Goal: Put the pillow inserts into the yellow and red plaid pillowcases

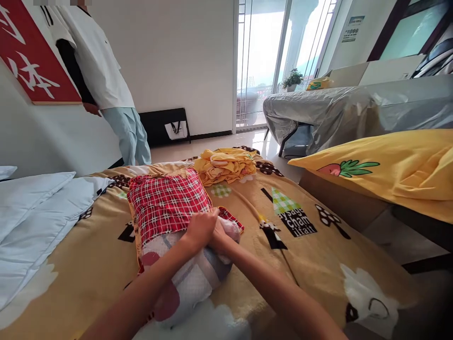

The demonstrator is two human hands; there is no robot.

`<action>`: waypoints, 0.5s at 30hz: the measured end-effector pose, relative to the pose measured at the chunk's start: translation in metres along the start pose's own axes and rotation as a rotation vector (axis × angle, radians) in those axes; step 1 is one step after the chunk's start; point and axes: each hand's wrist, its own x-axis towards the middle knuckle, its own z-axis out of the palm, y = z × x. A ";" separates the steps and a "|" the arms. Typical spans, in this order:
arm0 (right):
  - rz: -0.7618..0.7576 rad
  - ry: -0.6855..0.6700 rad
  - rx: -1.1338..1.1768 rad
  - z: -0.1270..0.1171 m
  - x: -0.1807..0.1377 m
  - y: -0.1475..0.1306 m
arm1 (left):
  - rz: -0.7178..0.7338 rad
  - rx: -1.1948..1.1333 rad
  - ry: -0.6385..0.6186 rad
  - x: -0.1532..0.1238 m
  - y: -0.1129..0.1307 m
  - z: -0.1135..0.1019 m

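A red plaid pillowcase (170,196) lies on the bed, covering the far part of a stuffed pillow (193,283) with a white, grey and pink pattern. The pillow's near part bulges out of the case toward me. My left hand (202,227) is closed at the pillowcase's right edge, fingers curled on the cloth. Pressed right beside it, my right hand (220,238) is closed too, at the same edge, with a corner of red plaid cloth showing past it. The wrists nearly touch, and the fingertips are partly hidden.
White pillows (38,203) lie at the left on the brown patterned blanket (255,278). Crumpled yellow cloth (226,165) sits beyond the pillowcase. A yellow carrot-print cushion (389,165) is at right, before a plastic-covered table (318,111). A person (102,71) stands at back left.
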 end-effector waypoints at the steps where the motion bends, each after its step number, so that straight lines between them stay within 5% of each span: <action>1: -0.025 -0.040 -0.010 -0.007 -0.001 0.007 | -0.009 -0.003 0.028 0.001 -0.010 -0.003; 5: -0.020 -0.257 -0.143 -0.043 -0.008 0.031 | -0.067 -0.019 0.138 -0.011 -0.055 -0.015; 8: -0.023 -0.219 -0.236 -0.069 -0.025 0.020 | -0.112 0.003 0.211 -0.039 -0.088 -0.017; 12: -0.461 -0.253 -0.212 -0.079 -0.062 -0.034 | -0.267 0.000 0.259 -0.079 -0.137 -0.006; 15: -0.696 -0.333 -0.258 -0.060 -0.077 -0.065 | -0.430 -0.111 0.234 -0.101 -0.165 0.015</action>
